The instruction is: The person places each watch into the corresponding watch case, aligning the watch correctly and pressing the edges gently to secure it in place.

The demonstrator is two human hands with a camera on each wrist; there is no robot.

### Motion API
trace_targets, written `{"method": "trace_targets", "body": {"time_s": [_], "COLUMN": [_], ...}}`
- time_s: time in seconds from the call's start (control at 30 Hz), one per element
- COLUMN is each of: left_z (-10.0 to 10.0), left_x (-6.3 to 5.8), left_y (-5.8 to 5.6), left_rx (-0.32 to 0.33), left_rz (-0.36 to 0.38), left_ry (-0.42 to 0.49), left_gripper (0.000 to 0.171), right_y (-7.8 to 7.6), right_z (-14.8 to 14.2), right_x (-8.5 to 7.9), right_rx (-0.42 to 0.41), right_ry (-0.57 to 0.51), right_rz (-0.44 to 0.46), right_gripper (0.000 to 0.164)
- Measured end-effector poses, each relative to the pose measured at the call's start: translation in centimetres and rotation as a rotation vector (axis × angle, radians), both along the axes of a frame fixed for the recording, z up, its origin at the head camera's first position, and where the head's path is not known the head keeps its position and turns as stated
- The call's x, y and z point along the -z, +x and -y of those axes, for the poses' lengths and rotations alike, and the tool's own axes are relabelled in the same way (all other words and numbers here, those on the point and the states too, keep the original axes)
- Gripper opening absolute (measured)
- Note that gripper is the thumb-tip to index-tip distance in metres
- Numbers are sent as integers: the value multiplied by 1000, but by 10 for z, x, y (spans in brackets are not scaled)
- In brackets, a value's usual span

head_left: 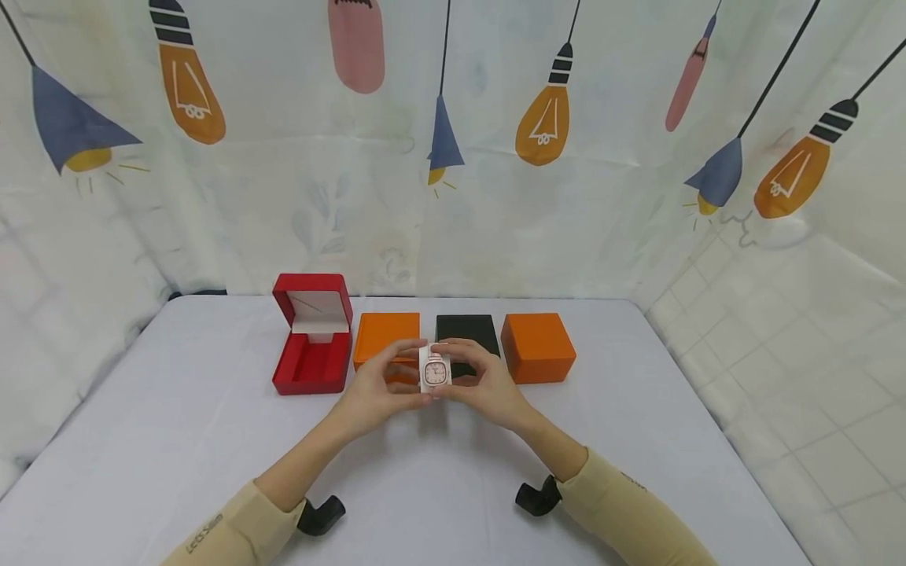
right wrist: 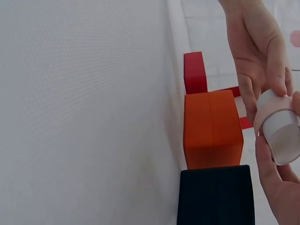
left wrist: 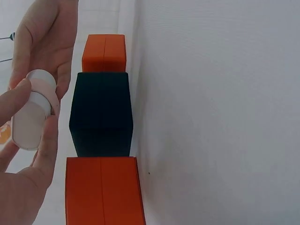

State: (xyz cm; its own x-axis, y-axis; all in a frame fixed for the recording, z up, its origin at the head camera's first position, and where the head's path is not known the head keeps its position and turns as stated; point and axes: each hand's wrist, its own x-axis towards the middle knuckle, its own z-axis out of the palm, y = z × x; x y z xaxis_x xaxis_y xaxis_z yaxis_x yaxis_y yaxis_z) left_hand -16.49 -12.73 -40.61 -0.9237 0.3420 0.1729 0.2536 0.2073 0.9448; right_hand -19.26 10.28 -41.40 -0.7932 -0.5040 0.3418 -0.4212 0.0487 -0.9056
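Observation:
A wristwatch (head_left: 436, 373) with a squarish pale dial and pale pink strap is wrapped round a white cushion (left wrist: 29, 125), held up off the table. My left hand (head_left: 373, 393) pinches it from the left, thumb low and fingers above. From the right, my right hand (head_left: 495, 390) grips the same cushioned watch. The pink strap (right wrist: 271, 108) circles the cushion in the right wrist view. Behind the hands stand an orange box (head_left: 382, 332) and a dark green box (head_left: 469, 328), both partly hidden by them.
An open red box (head_left: 286, 373) with a white-lined lid stands at the left of the row. Another orange box (head_left: 541, 350) stands at the right. They rest on a white-covered table (head_left: 184, 409), before a printed curtain (head_left: 481, 228).

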Motion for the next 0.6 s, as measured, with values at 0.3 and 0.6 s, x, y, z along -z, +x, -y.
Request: {"method": "trace_targets", "body": {"time_s": [0.3, 0.6], "left_z": [2, 6], "left_x": [-5, -6], "left_y": [0, 1], "left_rx": [-3, -22], "left_rz": [-18, -10], "left_ry": [-32, -66], "left_gripper": [75, 73], "right_y": [1, 2], "right_z": [-2, -6], "right_x": [-4, -7], "right_rx": [24, -37], "right_ry": [52, 24], "right_rz": [-13, -17], "right_gripper": [56, 51]}}
